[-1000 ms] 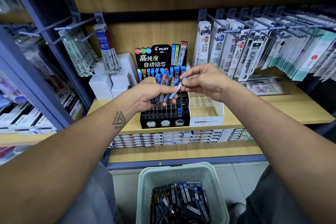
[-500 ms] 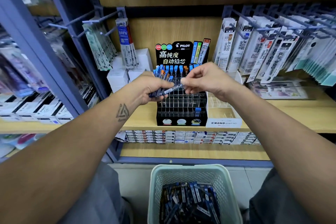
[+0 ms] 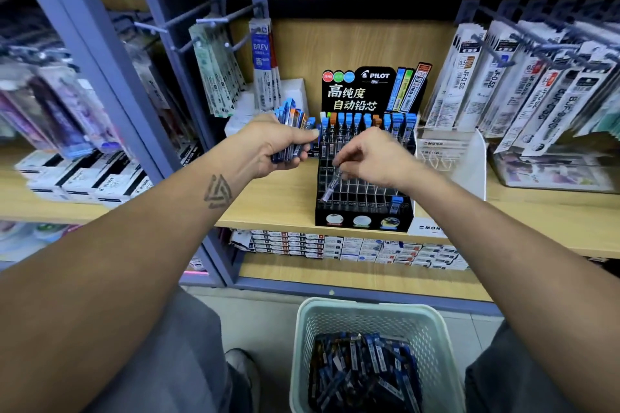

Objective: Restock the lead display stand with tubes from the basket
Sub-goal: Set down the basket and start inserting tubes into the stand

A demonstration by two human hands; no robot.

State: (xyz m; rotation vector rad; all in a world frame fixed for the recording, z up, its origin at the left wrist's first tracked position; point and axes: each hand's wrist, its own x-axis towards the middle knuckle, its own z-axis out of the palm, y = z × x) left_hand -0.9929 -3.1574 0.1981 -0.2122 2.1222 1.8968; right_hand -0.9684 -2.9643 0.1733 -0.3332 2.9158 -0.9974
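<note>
A black Pilot lead display stand (image 3: 364, 211) sits on the wooden shelf, its back row filled with blue- and orange-capped tubes and one blue tube in the front right slot. My left hand (image 3: 268, 147) grips a bunch of lead tubes (image 3: 292, 131) just left of the stand. My right hand (image 3: 375, 161) pinches a single clear tube (image 3: 332, 185), tilted with its lower end over the stand's empty left slots. On the floor below, a pale green basket (image 3: 303, 339) holds several more dark blue tubes (image 3: 364, 375).
A clear Mono holder (image 3: 449, 157) stands right of the stand. Refill packs hang on hooks at right (image 3: 536, 84) and left (image 3: 218, 74). White boxes (image 3: 352, 248) line the lower shelf. My knees flank the basket.
My hands have parted. The right hand took one tube from the bunch and brought it down over the stand's left slots; the left hand drew its bunch leftward. The camera came closer.
</note>
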